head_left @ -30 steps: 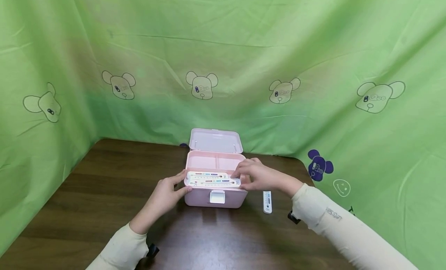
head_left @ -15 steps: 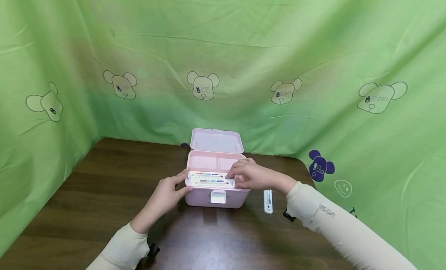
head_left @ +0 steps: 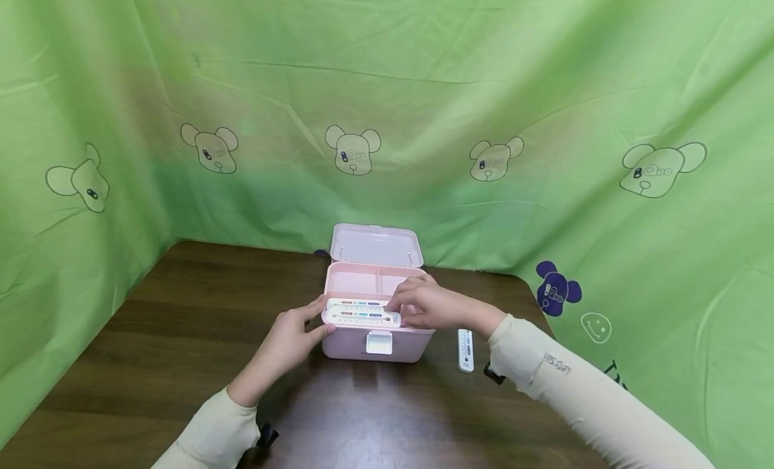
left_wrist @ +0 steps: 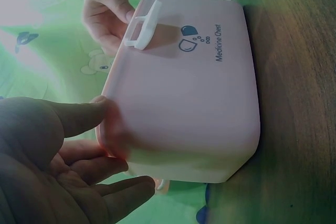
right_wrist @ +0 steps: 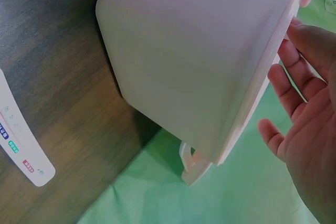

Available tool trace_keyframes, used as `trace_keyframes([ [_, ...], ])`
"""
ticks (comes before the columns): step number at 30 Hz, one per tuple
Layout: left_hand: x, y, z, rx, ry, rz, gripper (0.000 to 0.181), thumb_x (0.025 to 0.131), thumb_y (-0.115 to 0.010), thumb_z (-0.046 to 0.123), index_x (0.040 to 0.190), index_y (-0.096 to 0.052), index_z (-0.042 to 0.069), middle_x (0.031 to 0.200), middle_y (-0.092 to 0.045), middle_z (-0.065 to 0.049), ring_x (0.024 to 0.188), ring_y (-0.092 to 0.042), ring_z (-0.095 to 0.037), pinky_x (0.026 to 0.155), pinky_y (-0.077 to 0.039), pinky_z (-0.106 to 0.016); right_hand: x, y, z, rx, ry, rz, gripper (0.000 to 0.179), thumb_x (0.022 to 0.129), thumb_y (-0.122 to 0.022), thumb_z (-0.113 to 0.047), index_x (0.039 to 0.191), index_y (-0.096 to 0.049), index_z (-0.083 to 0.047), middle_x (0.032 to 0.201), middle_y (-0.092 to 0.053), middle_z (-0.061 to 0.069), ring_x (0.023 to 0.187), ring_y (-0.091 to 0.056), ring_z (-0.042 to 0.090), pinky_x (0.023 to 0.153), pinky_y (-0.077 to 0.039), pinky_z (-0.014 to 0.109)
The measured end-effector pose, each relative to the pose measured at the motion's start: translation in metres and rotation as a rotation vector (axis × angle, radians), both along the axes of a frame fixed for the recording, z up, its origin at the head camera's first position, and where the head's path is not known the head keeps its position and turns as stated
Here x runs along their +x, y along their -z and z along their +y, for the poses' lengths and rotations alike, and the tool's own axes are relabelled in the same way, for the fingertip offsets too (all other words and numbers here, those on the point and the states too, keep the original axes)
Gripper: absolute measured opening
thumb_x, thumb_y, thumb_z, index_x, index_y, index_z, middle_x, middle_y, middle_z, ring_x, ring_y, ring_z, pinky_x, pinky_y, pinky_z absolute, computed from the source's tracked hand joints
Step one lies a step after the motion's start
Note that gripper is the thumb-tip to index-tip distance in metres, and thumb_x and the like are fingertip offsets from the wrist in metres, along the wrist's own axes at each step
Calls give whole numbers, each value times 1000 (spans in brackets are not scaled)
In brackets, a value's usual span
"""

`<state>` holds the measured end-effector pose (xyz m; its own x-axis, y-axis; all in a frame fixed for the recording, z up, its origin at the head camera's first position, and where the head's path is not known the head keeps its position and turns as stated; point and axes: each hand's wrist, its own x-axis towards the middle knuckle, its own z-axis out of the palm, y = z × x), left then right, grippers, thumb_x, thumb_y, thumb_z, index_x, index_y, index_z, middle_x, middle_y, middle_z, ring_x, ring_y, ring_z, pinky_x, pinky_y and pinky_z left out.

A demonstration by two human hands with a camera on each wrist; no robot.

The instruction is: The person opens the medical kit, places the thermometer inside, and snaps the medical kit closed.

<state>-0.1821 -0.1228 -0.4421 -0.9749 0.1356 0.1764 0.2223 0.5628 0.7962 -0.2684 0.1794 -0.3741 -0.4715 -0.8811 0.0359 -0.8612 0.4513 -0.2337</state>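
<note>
A pink medicine chest [head_left: 347, 345] stands on the table with its lid [head_left: 375, 246] raised at the back. My left hand [head_left: 290, 338] holds its left front corner, thumb at the front rim and fingers along the side. Two white thermometers with coloured labels lie lengthwise in the front part of the chest, the rear thermometer [head_left: 353, 304] behind the front thermometer [head_left: 363, 318]. My right hand [head_left: 435, 304] reaches over the right rim, fingers bent, pinching the front thermometer near its right end. The fingertips are partly hidden behind the rim in the right wrist view.
Another thermometer [head_left: 465, 351] lies on the brown wooden table [head_left: 211, 321], right of the chest. A divider [head_left: 378, 279] splits the chest's rear section. A white latch [head_left: 379, 343] hangs at its front. Green printed cloth [head_left: 254, 207] surrounds the table.
My right hand has moved left, and the front thermometer has slid left with it, lining up more closely with the rear one. My left hand has stayed at the corner.
</note>
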Motion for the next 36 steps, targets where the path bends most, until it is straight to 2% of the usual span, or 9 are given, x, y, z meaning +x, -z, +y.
trace_keyframes([
  [13, 0, 1, -1, 1, -6, -15, 64, 92, -79, 24, 148, -53, 8, 153, -51, -5, 139, -51, -29, 111, -45, -49, -4, 13, 1, -18, 8, -10, 32, 89, -78, -15, 121, -76, -20, 110, -71, -9, 113, -58, 15, 101, -31, 47],
  [22, 0, 1, 1, 13, -6, -13, 64, 92, -79, 24, 148, -53, 8, 153, -50, -6, 137, -53, -30, 109, -47, -49, 4, 8, 5, -18, 23, 43, 27, 93, -75, -16, 120, -76, -18, 111, -71, -7, 112, -58, 17, 97, -34, 46],
  [30, 0, 0, 1, 9, -7, -1, 63, 91, -79, 23, 147, -53, 8, 153, -51, -6, 136, -54, -30, 108, -48, -49, 10, 2, 19, -112, 159, 16, 25, 95, -72, -14, 120, -75, -13, 113, -70, -4, 115, -57, 19, 100, -34, 46],
  [36, 1, 1, 2, -1, -12, -7, 64, 92, -79, 24, 148, -53, 9, 153, -50, -5, 135, -55, -32, 108, -47, -49, 16, 6, 33, -226, 251, 66, 24, 94, -73, -11, 117, -75, -12, 110, -72, -4, 109, -59, 20, 99, -37, 47],
])
